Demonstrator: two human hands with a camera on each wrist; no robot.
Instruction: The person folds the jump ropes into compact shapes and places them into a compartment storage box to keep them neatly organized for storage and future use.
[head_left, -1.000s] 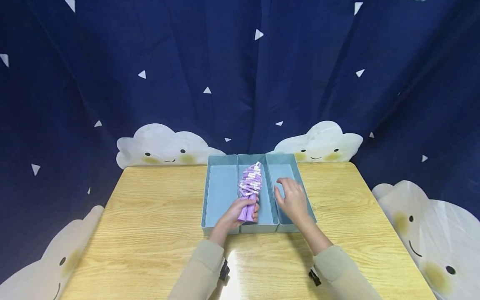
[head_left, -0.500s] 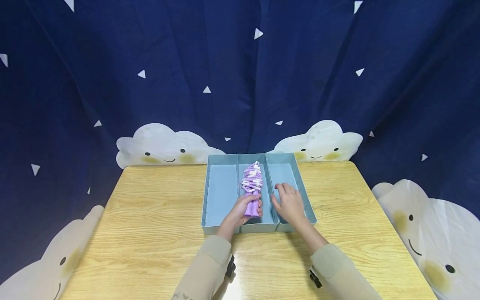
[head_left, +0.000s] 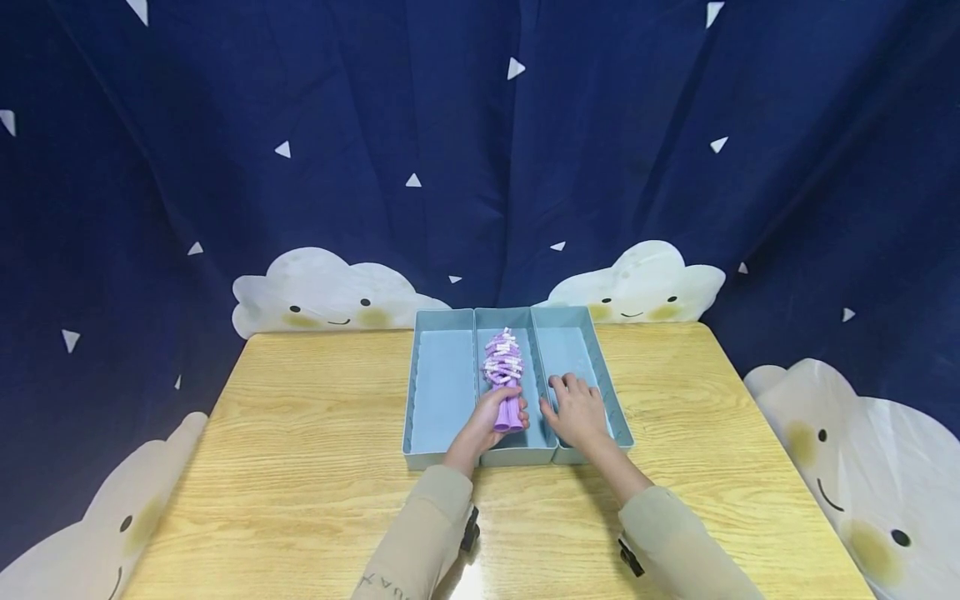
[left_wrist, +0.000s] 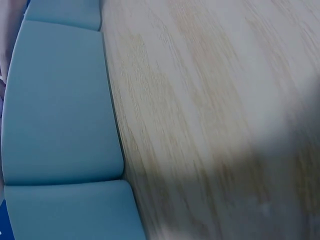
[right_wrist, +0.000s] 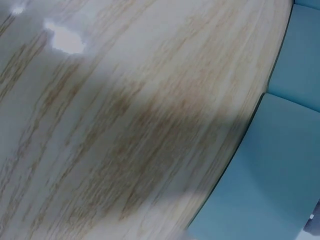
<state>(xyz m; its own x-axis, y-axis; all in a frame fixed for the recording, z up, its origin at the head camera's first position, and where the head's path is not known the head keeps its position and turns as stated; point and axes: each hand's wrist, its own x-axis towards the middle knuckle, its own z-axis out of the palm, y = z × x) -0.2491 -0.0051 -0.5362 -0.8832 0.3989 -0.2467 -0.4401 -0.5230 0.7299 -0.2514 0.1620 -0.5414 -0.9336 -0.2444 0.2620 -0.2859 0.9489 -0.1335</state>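
In the head view my left hand [head_left: 486, 418] grips a beaded jump rope [head_left: 503, 358] by its two purple handles, with the thumb across them. The purple-and-white beaded cord is bundled beyond the handles and points away from me. This bundle overlaps the middle blue bin [head_left: 536, 417]. My right hand [head_left: 579, 414] is over the near half of the right blue bin [head_left: 564, 342], fingers loosely bent and holding nothing. Its thumb is near the wall shared with the middle bin. Neither wrist view shows fingers.
A left blue bin [head_left: 444, 375] stands against the middle one, so three bins sit side by side near the far edge of the wooden table [head_left: 315, 433]. Behind the table hangs a dark blue curtain [head_left: 465, 125] with white triangles and smiling clouds.
My left hand has shifted slightly right with the jump rope, turning it a little so it points more directly away. My right hand has drawn slightly back toward me over the right bin.
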